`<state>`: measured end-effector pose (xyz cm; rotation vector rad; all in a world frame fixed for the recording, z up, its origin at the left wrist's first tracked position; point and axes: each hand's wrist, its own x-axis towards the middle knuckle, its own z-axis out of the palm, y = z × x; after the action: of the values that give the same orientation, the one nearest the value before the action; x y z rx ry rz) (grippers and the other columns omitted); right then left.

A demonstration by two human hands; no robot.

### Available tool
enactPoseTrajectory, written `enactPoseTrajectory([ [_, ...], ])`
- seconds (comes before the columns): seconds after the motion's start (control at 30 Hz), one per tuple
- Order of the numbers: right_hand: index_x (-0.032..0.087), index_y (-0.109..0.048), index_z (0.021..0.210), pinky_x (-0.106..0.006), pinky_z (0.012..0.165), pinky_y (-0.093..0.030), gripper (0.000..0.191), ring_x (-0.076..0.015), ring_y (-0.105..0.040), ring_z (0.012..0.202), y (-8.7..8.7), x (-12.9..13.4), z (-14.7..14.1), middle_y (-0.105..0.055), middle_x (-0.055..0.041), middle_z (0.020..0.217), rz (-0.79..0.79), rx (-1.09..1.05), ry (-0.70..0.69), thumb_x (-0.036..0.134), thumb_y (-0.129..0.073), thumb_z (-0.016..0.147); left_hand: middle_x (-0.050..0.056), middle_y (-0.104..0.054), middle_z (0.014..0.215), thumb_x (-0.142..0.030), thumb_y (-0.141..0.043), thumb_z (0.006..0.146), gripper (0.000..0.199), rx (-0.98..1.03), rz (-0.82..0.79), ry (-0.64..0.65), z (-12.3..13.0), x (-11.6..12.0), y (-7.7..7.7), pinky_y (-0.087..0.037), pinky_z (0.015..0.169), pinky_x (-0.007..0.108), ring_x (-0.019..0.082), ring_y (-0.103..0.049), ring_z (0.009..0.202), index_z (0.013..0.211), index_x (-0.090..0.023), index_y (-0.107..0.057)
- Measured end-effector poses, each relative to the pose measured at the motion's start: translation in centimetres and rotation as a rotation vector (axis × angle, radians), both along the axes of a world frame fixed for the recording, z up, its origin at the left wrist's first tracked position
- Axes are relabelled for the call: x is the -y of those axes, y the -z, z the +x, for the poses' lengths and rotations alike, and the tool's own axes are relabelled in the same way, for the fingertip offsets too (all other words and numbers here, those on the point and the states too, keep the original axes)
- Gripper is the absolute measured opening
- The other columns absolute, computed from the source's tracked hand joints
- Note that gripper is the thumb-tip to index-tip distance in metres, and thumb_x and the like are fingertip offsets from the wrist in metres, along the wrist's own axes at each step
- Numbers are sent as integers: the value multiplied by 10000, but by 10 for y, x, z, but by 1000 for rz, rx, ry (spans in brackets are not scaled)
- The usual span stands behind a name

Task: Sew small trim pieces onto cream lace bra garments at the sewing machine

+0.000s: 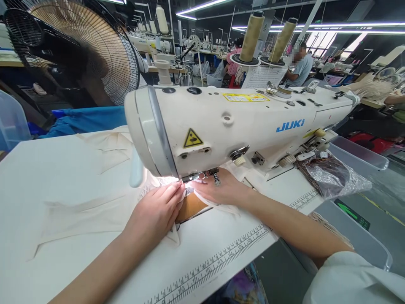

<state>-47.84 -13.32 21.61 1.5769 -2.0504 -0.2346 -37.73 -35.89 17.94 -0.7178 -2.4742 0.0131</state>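
A white JUKI sewing machine [202, 126] stands across the white table. Under its lit needle area lies cream fabric [85, 217], partly lacy, which spreads left over the table. My left hand [155, 211] is just left of the needle area, its fingers pressed together on the fabric. Right of the needle, partly beneath the machine head, my right hand [221, 188] has its fingers closed on the edge of the same fabric. A brown plate [191, 207] shows between the hands. The fingertips are partly hidden by glare and the machine.
A large fan [91, 46] stands at the upper left, near blue cloth [85, 121]. Two thread cones [252, 37] rise behind the machine. A plastic bag [335, 175] lies at the table's right. Other people sit farther back.
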Motion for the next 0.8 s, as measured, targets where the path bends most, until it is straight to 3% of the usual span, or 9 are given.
enactPoseTrajectory([
  [0.27, 222, -617, 890, -300, 648, -393, 193, -141, -493, 748, 4, 2, 0, -624, -8, 867, -46, 17, -3, 95, -476, 928, 100, -716, 1225, -203, -334, 1040, 387, 36, 36, 7, -1, 0, 0, -536, 783, 361, 238, -669, 1039, 1291, -166, -626],
  [0.8, 220, -639, 927, -284, 637, -394, 275, -131, -512, 760, 2, 2, -2, -631, 3, 874, -18, 19, -1, 11, -462, 899, 121, -717, 1214, -199, -341, 1050, 376, -13, -24, 8, -1, -1, -1, -530, 825, 360, 238, -663, 1056, 1254, -106, -643],
])
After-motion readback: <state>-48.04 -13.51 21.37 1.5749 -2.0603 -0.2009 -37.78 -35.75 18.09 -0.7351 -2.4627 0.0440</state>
